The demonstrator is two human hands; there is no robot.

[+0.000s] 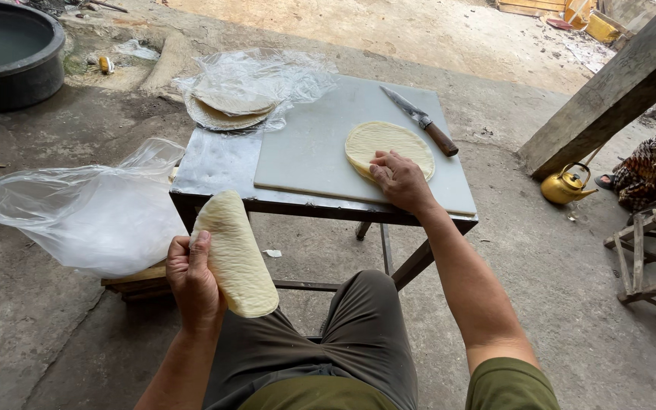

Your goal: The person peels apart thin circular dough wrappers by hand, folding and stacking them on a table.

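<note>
Down low, the left hand [193, 282] is closed around a folded flatbread [234, 253], thumb on its near face, holding it upright in front of the bench [214, 168] edge, above the person's lap. Further ahead and to the right, the right hand [399, 179] lies palm-down with fingers spread flat on the near edge of a round flatbread stack [387, 143]; it presses rather than grips. That stack sits on a white board [309, 144] covering most of the bench top. Just beyond the right hand, a knife [421, 120] with a wooden handle lies on the board, beside the stack, blade pointing away. Ahead of the left hand, at the far left corner of the bench, more flatbreads [229, 110] rest on clear plastic wrap [267, 76]. Left of the left hand, a big clear bag [77, 212] bulges beside the bench. Well right of the right hand, a yellow kettle [566, 185] stands on the concrete floor.
</note>
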